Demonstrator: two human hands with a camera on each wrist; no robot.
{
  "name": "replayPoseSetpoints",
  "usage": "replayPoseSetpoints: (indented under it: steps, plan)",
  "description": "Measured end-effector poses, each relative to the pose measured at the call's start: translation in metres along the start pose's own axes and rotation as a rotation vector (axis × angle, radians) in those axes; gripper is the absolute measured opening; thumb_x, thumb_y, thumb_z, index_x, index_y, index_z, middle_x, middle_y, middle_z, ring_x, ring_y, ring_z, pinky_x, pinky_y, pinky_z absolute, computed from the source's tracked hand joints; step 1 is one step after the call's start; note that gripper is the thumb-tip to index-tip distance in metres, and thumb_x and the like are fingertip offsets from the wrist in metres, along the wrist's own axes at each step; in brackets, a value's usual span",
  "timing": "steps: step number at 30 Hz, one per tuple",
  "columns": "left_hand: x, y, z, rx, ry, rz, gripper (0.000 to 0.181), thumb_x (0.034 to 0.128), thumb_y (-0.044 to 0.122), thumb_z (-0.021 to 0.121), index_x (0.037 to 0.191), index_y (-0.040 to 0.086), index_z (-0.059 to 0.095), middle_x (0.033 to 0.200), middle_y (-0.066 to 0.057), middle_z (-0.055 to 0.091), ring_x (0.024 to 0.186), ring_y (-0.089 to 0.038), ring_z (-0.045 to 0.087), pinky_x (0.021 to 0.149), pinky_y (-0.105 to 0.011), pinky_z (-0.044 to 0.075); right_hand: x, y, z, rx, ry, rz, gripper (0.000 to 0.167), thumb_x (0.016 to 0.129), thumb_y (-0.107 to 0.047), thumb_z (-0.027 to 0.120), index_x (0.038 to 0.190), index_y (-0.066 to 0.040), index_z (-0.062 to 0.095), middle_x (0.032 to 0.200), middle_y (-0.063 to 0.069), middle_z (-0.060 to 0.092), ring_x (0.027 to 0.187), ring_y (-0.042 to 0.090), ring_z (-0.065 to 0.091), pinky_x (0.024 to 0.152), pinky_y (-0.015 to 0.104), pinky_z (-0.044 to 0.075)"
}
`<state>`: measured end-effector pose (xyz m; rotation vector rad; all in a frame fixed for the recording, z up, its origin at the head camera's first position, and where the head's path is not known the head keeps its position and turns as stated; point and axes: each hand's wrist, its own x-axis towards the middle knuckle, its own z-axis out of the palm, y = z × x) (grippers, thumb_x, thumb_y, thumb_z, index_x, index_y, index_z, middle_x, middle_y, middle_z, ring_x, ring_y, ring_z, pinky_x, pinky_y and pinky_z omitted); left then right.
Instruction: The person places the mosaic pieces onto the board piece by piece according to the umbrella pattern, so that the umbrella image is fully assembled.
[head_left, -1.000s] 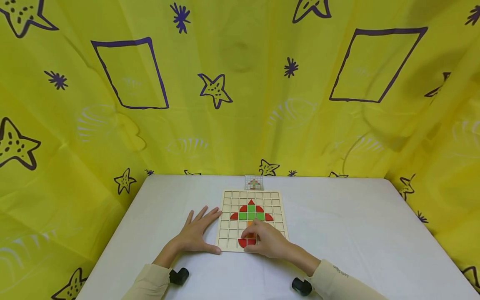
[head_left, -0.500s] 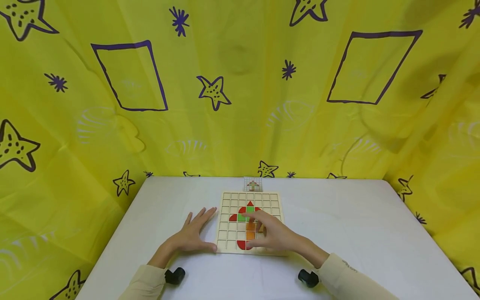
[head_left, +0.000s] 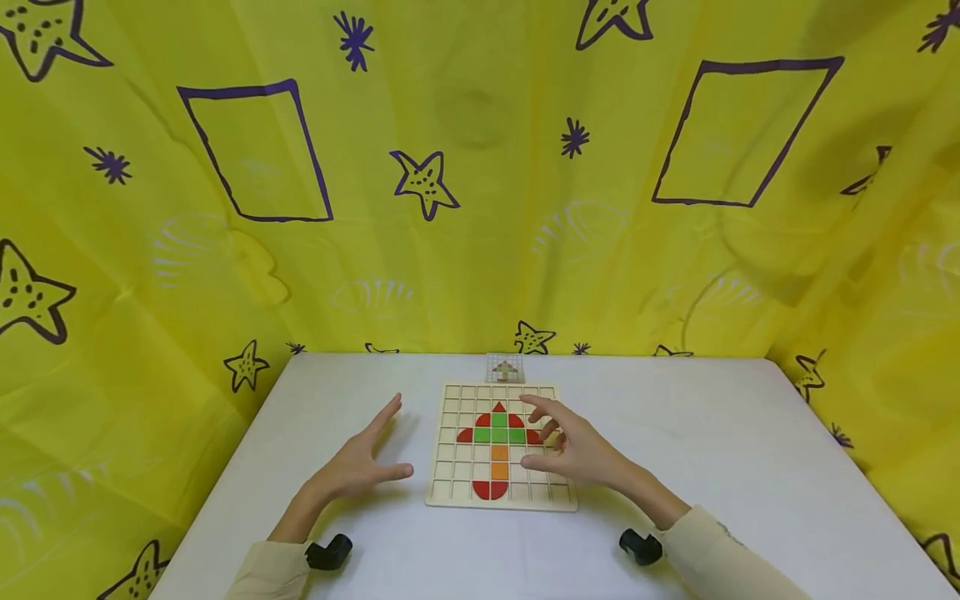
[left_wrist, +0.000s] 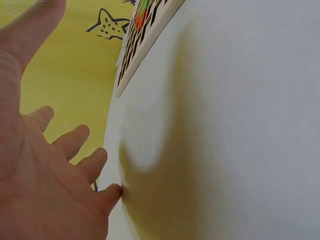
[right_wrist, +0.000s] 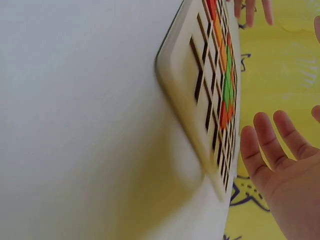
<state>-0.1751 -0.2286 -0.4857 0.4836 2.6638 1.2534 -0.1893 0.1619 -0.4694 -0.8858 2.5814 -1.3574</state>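
A pale wooden grid board [head_left: 457,467] lies flat on the table, its shallow square cells partly filled with coloured pieces. Green squares [head_left: 498,434], red corner pieces, a red triangle [head_left: 499,407] and orange squares [head_left: 499,462] form a rocket-like figure, with two red rounded pieces [head_left: 491,490] at its foot. To the left of the board my left hand [head_left: 356,465] is raised, fingers spread and holding nothing. Above the board's right side hovers my right hand [head_left: 581,446], thumb and fingers apart with nothing between them. In the right wrist view its fingers [right_wrist: 270,142] are loosely extended.
Behind the board lies a small pattern card [head_left: 505,368] showing a similar figure on a grid. The white table [head_left: 675,433] runs back to a yellow curtain [head_left: 480,250] printed with stars. Black wrist cameras [head_left: 330,552] sit by both cuffs.
My right hand has left the red pieces at the foot of the figure and moved up and right. My left hand has let go of the board's left edge and drawn back left.
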Motion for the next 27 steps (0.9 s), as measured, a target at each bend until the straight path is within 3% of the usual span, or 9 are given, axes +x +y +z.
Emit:
replayPoseSetpoints:
  steps: [6, 9, 15, 19, 24, 27]
  plan:
    - [-0.010, -0.011, -0.012, 0.104, 0.090, 0.034, 0.114, 0.0805, 0.043, 0.087, 0.167, 0.023, 0.015, 0.170, -0.009, 0.021, 0.152, -0.041, 0.025, 0.118, -0.068, 0.022, -0.017, 0.016, -0.017, -0.063, 0.054, 0.044, 0.088, 0.086, -0.037, 0.084, 0.158, -0.015, 0.038, 0.132, 0.016, 0.058, 0.107, 0.029, 0.062, 0.087, 0.042, 0.056]
    - [-0.017, -0.019, -0.018, 0.219, 0.148, 0.069, 0.113, 0.0800, 0.048, 0.086, 0.165, 0.016, 0.020, 0.168, -0.017, 0.025, 0.151, -0.046, 0.025, 0.116, -0.074, 0.016, -0.029, 0.027, -0.028, -0.123, 0.090, 0.062, 0.088, 0.086, -0.040, 0.084, 0.158, -0.016, 0.039, 0.138, 0.016, 0.056, 0.112, 0.031, 0.061, 0.091, 0.049, 0.054]
    - [-0.028, -0.028, -0.032, 0.480, 0.252, 0.076, 0.108, 0.0774, 0.059, 0.083, 0.164, 0.024, 0.028, 0.165, -0.022, 0.030, 0.148, -0.055, 0.024, 0.111, -0.080, 0.012, -0.058, 0.046, -0.056, -0.229, 0.167, 0.073, 0.088, 0.086, -0.041, 0.084, 0.157, -0.014, 0.040, 0.150, 0.018, 0.047, 0.124, 0.045, 0.055, 0.095, 0.065, 0.049]
    - [-0.034, -0.034, -0.039, 0.546, 0.277, 0.052, 0.106, 0.0777, 0.063, 0.081, 0.164, 0.029, 0.029, 0.165, -0.020, 0.030, 0.148, -0.055, 0.023, 0.111, -0.081, 0.012, -0.076, 0.053, -0.073, -0.260, 0.204, 0.097, 0.086, 0.088, -0.036, 0.083, 0.157, -0.011, 0.039, 0.150, 0.021, 0.044, 0.125, 0.049, 0.051, 0.093, 0.069, 0.047]
    - [-0.039, -0.041, -0.045, 0.609, 0.279, 0.036, 0.105, 0.0782, 0.069, 0.076, 0.162, 0.025, 0.032, 0.164, -0.021, 0.032, 0.147, -0.054, 0.025, 0.110, -0.082, 0.013, -0.090, 0.058, -0.086, -0.294, 0.225, 0.122, 0.084, 0.089, -0.034, 0.082, 0.157, -0.010, 0.039, 0.151, 0.023, 0.041, 0.126, 0.049, 0.049, 0.093, 0.071, 0.045]
    - [-0.039, -0.044, -0.047, 0.670, 0.283, 0.042, 0.105, 0.0783, 0.072, 0.074, 0.162, 0.024, 0.033, 0.164, -0.021, 0.032, 0.148, -0.054, 0.026, 0.111, -0.081, 0.013, -0.092, 0.060, -0.092, -0.376, 0.230, 0.111, 0.084, 0.089, -0.036, 0.081, 0.157, -0.011, 0.040, 0.150, 0.026, 0.041, 0.129, 0.051, 0.046, 0.092, 0.075, 0.042]
